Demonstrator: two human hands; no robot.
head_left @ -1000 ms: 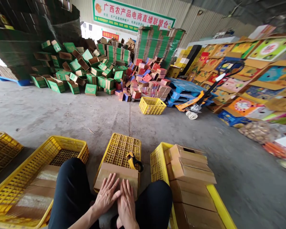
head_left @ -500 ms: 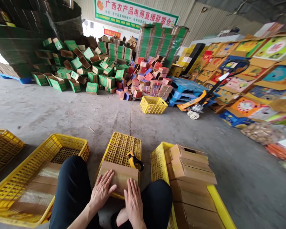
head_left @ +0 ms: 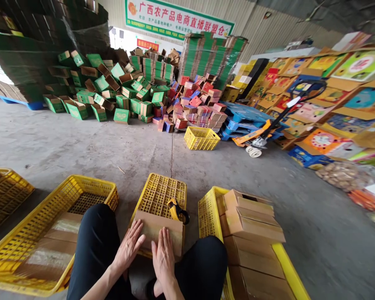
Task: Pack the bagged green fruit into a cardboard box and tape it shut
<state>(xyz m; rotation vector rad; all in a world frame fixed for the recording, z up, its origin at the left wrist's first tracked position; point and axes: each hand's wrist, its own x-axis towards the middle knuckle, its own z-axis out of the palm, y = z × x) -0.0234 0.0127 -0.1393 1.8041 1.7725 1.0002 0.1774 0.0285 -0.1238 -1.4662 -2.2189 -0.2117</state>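
A closed brown cardboard box (head_left: 158,229) lies between my knees, on an upturned yellow plastic crate (head_left: 162,189). My left hand (head_left: 128,246) rests at the box's left edge with its fingers stretched out. Flat on the near part of the top lies my right hand (head_left: 163,254), fingers extended and thumb apart. Neither hand grips anything. Just beyond the box's far right corner, a yellow and black tape dispenser (head_left: 177,211) sits on the crate.
At my left a yellow crate (head_left: 95,181) holds taped boxes (head_left: 48,254). On my right another crate (head_left: 209,212) is filled with cardboard boxes (head_left: 256,254). Farther off are a small yellow crate (head_left: 201,139), a pallet jack (head_left: 262,131) and heaped green cartons (head_left: 121,116).
My right hand has slid left across the box top, and my left hand has shifted slightly left and down to the box's edge. The box has moved slightly right.
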